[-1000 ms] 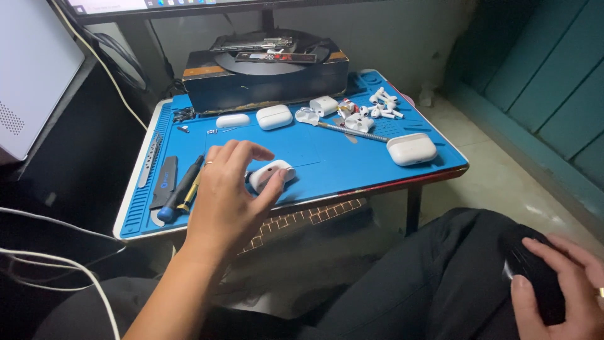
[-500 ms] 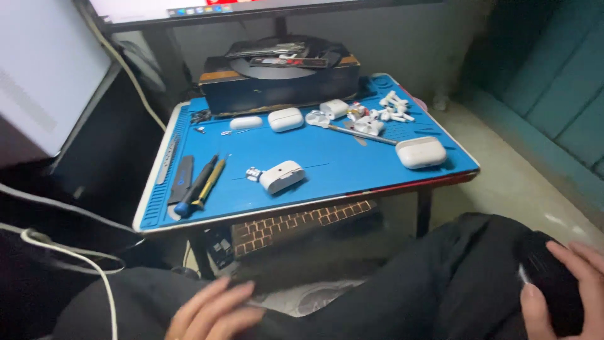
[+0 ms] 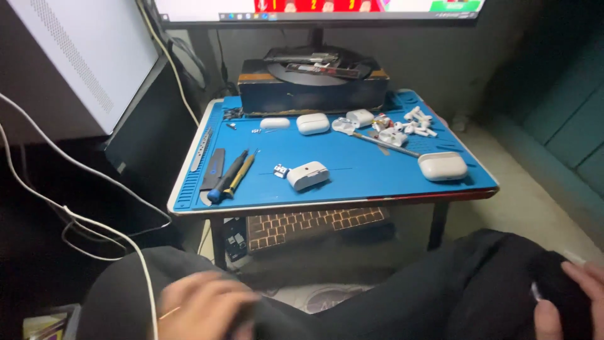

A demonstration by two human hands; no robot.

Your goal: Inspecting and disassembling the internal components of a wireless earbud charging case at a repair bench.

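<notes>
left hand [image 3: 204,307]: blurred on lap, grip unclear | right hand [image 3: 576,302]: clutching dark object [image 3: 557,286] | white earbud case [image 3: 307,175] mid blue mat [image 3: 352,173] | second case [image 3: 442,166] at right edge

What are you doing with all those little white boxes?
A person sits at a blue mat covered with white earbud cases and small parts. Neither hand is on them now. The left hand, blurred, is down by the lap, and the right hand holds a dark object at the knee. One earbud case lies mid-mat beside the screwdrivers.
</notes>
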